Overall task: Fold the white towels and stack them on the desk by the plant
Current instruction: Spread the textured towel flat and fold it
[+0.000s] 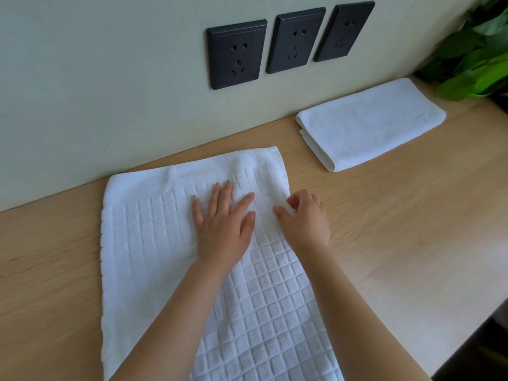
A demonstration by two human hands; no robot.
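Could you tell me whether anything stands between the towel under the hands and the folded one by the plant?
Nothing visible: bare desk lies between the checked towel and the folded towel beside the plant. The left hand presses and the right hand pinches the checked towel.

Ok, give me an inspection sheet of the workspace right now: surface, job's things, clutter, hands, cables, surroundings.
Surface: light wooden desk, set against the wall.
Job's things: white waffle-checked towel spread flat in front of the person; plain white folded towel lying further right, near the green leafy plant.
Clutter: nothing seen.
Hands: left hand pressing flat on the checked towel; right hand pinching its right edge.
Cables: nothing seen.
Surroundings: pale wall with three black wall sockets, nothing plugged in.
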